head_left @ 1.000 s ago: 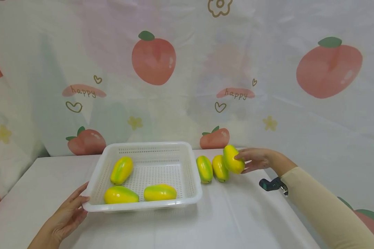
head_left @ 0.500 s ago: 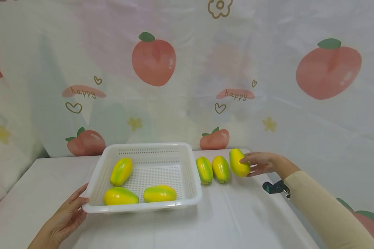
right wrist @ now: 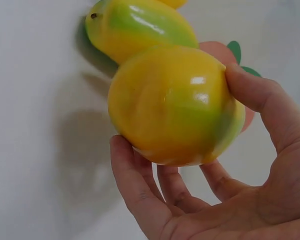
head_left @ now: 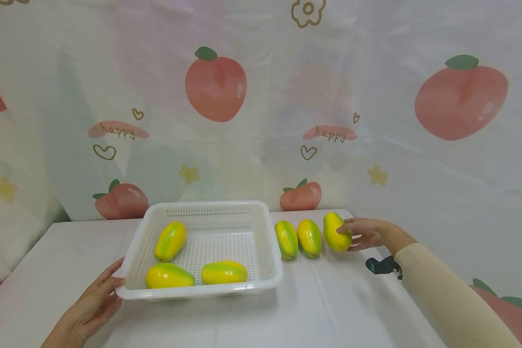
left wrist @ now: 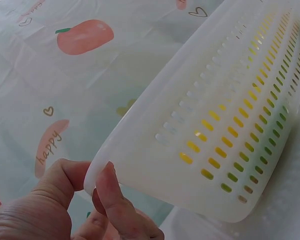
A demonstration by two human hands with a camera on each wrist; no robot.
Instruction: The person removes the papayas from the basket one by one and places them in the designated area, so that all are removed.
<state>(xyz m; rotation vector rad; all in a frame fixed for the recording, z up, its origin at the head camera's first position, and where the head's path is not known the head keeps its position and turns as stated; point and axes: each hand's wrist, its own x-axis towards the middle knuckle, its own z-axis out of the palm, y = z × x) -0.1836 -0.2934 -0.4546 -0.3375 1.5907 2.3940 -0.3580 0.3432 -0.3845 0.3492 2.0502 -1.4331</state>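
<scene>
At the right end of a short row, my right hand (head_left: 365, 233) holds a yellow-green papaya (head_left: 337, 232) between thumb and fingers. In the right wrist view the thumb presses one side of this papaya (right wrist: 175, 107) and the fingertips the other. Two more papayas, one in the middle (head_left: 309, 238) and one by the basket (head_left: 286, 239), lie to its left. My left hand (head_left: 93, 304) grips the near left corner of a white perforated plastic basket (head_left: 200, 289). Thumb and finger pinch its rim (left wrist: 112, 145) in the left wrist view. Three papayas lie inside, one of them at front right (head_left: 224, 272).
A white cloth covers the table (head_left: 252, 324). Behind it hangs a pale backdrop (head_left: 252, 159) printed with peaches, hearts and flowers. A dark device (head_left: 383, 265) is strapped at the right wrist, near the table's right edge.
My right hand has moved right and down with its papaya, away from the other two, and lowered it to about their level. The left hand and basket have stayed put.
</scene>
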